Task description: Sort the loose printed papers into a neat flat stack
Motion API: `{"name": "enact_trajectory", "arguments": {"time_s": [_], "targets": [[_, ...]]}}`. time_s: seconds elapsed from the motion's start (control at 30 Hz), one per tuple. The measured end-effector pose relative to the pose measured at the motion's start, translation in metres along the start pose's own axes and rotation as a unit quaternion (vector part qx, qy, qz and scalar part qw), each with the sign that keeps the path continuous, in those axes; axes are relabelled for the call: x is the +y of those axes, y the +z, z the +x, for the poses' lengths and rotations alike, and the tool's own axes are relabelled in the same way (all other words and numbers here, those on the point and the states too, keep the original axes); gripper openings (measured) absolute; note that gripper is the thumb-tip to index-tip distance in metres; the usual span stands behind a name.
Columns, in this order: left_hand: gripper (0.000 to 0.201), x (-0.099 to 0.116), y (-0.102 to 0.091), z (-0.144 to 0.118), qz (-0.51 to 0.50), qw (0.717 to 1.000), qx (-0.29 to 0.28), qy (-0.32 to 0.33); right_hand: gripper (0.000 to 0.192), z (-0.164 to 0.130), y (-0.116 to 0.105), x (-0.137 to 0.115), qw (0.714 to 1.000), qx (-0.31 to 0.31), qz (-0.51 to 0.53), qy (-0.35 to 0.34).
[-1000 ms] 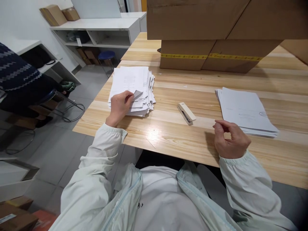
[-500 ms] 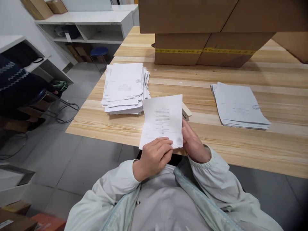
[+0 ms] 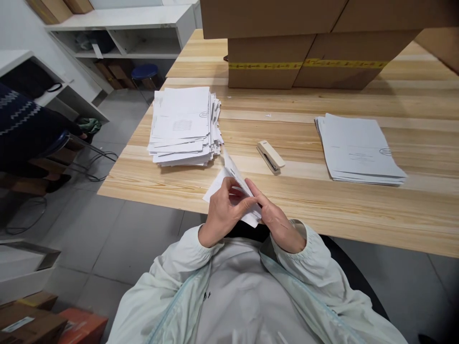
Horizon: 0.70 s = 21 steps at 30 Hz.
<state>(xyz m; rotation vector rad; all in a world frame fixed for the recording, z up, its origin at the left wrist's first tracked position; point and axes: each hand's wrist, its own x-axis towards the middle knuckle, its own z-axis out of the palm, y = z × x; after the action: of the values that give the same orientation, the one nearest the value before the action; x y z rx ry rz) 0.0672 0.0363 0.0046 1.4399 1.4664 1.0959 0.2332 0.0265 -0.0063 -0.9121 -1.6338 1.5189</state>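
Two hands meet over the near edge of the counter (image 3: 322, 205), both pinching one white sheet of paper (image 3: 234, 179). The left hand (image 3: 224, 212) has its fingers (image 3: 236, 208) closed on the lower part of the sheet, and the right hand (image 3: 278, 222) has thumb and forefinger clamped on the same sheet from the other side. The sheet stands nearly edge-on to the camera, tilted up and away from the hands, its lower corner hanging just past the counter edge.

Behind the hands and to the left lies a loose, uneven stack of papers (image 3: 182, 126), the top page printed and stamped. A cream stapler (image 3: 270, 156) lies flat between that stack and a neater pile of sheets (image 3: 358, 150) on the right, well apart from both. At the back of the counter stand closed cardboard boxes (image 3: 304, 52), one stacked on others, the lower ones banded with yellow tape; what they hold cannot be seen.

Off to the left, white shelves (image 3: 143, 33) carry more brown boxes, and a blue stool (image 3: 143, 72) sits beneath. A person's dark patterned sleeve (image 3: 21, 119) shows at the left edge.
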Motion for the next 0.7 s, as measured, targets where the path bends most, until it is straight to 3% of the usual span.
{"name": "enact_trajectory", "arguments": {"time_s": [0.23, 0.53, 0.7], "targets": [[0.044, -0.007, -0.001, 0.002, -0.042, 0.999, -0.005, -0.002, 0.069, 0.001, -0.001, 0.003, 1.000, 0.002, 0.020, -0.014], [0.029, 0.001, -0.001, 0.004, -0.056, 0.998, -0.001, 0.016, 0.073, 0.000, -0.003, 0.009, 0.999, 0.017, -0.028, -0.027], [0.044, 0.005, -0.002, 0.002, -0.050, 0.999, -0.001, 0.007, 0.074, 0.001, 0.001, 0.002, 0.998, 0.003, -0.041, -0.041]]}}
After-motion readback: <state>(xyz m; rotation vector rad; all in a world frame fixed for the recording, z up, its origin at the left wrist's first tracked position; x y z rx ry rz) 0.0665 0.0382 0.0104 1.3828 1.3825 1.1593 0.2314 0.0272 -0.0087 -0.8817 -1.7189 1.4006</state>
